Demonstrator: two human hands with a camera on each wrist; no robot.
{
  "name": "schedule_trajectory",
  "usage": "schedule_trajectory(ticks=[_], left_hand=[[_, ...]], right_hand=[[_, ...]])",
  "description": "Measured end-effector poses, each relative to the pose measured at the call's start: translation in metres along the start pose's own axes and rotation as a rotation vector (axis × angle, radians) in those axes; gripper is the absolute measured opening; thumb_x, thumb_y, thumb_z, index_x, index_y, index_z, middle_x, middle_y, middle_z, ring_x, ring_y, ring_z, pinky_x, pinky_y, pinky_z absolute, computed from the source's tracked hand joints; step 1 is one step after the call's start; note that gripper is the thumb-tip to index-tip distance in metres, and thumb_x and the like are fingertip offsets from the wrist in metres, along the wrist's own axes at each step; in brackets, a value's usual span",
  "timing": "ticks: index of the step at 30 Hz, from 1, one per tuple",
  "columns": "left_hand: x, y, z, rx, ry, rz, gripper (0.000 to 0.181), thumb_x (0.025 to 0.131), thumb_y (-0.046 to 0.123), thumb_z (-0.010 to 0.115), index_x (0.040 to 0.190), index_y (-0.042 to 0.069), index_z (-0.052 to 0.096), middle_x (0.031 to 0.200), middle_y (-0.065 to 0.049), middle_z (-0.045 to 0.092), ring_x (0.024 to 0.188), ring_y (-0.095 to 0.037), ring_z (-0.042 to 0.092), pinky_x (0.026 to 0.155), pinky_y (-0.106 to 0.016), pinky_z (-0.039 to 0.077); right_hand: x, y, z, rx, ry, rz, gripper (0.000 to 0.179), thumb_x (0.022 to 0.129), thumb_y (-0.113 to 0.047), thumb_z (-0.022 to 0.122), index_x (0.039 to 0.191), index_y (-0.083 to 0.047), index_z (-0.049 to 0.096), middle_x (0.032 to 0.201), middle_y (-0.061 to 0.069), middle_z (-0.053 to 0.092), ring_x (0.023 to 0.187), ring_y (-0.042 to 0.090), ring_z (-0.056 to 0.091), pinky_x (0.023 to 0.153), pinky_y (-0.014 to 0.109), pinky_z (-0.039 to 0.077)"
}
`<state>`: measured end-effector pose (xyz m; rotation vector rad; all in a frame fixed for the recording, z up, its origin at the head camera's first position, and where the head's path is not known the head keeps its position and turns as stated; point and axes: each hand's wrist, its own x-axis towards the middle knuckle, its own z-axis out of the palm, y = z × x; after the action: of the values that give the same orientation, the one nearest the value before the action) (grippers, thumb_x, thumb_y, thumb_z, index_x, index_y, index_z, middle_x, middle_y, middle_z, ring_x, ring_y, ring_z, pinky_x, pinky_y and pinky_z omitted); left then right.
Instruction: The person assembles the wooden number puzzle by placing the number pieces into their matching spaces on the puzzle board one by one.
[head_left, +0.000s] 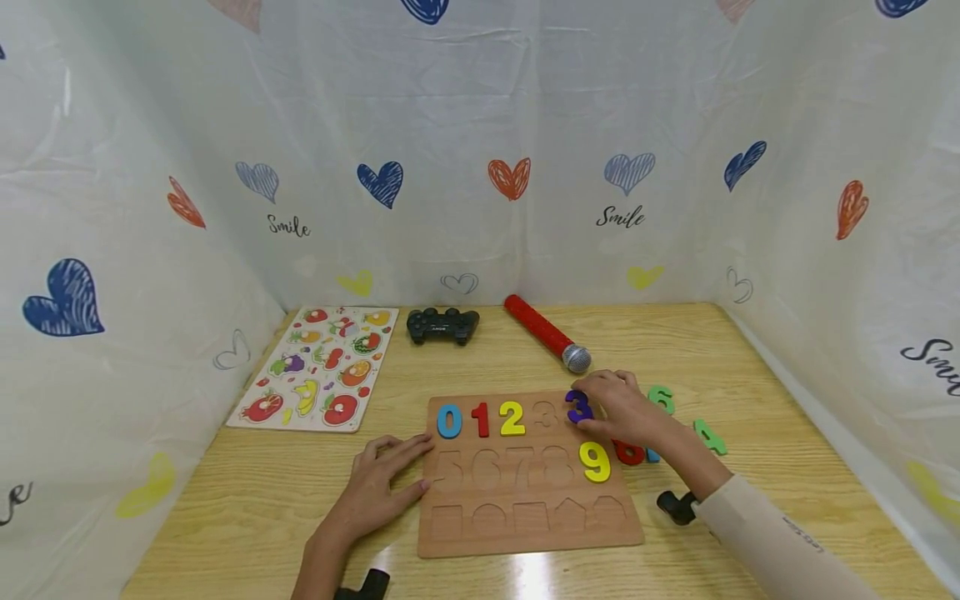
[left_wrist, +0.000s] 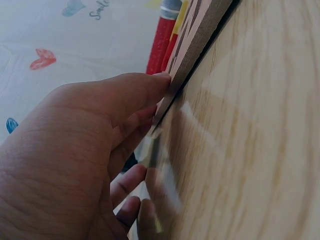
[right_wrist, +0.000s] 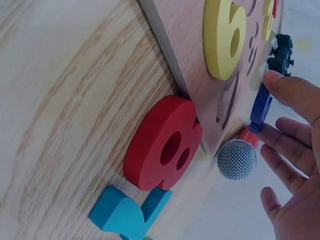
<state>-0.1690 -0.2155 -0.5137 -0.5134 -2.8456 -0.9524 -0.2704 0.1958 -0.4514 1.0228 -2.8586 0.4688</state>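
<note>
Between thumb and fingertips, my right hand [head_left: 626, 410] pinches a purple number 3 [right_wrist: 260, 106], held tilted at the top right of a wooden number board [head_left: 457, 546]. The board's 3 recess, just left of it, is bare. A blue 0 [head_left: 441, 422], red 1 [head_left: 482, 421] and yellow 2 [head_left: 513, 430] sit in the top row. A yellow 9 [right_wrist: 215, 45] lies at the right end of the middle row. My left hand [head_left: 378, 483] touches the board's left edge with extended fingers and the thumb [left_wrist: 150, 85].
Right of the board lie a red 8 [right_wrist: 142, 150], a blue piece [right_wrist: 117, 210], a green 6 [head_left: 662, 392] and a green 4 [head_left: 708, 437]. Behind stand a red microphone [head_left: 543, 327] and a black game controller [head_left: 442, 325]. A fruit puzzle board [head_left: 315, 367] is at left.
</note>
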Motion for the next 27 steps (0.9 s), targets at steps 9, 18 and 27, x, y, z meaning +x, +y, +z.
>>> schedule_trajectory(ticks=[9, 18, 27], left_hand=[[-0.001, -0.001, 0.001, 0.006, -0.012, -0.017, 0.055, 0.091, 0.044, 0.072, 0.143, 0.032, 0.058, 0.149, 0.018, 0.047, 0.128, -0.022, 0.036, 0.1, -0.054, 0.025], [-0.002, -0.002, 0.0, 0.003, 0.002, 0.003, 0.055, 0.091, 0.043, 0.072, 0.143, 0.031, 0.059, 0.149, 0.016, 0.048, 0.127, -0.021, 0.036, 0.098, -0.053, 0.026], [0.0, -0.001, 0.0, 0.0, -0.006, 0.0, 0.055, 0.091, 0.041, 0.073, 0.143, 0.032, 0.058, 0.15, 0.017, 0.047, 0.128, -0.021, 0.036, 0.098, -0.052, 0.027]], right_hand=[[0.008, -0.003, 0.006, -0.022, -0.024, 0.002, 0.054, 0.084, -0.028, 0.083, 0.128, -0.003, 0.063, 0.123, 0.009, 0.067, 0.117, 0.036, 0.053, 0.098, 0.062, 0.026], [0.012, -0.009, 0.006, -0.008, -0.021, -0.013, 0.053, 0.084, -0.028, 0.083, 0.128, -0.004, 0.064, 0.125, 0.01, 0.066, 0.12, 0.035, 0.052, 0.099, 0.061, 0.025], [0.014, -0.013, 0.007, -0.001, -0.019, -0.026, 0.054, 0.084, -0.027, 0.083, 0.128, -0.004, 0.063, 0.125, 0.01, 0.065, 0.123, 0.035, 0.051, 0.1, 0.061, 0.026]])
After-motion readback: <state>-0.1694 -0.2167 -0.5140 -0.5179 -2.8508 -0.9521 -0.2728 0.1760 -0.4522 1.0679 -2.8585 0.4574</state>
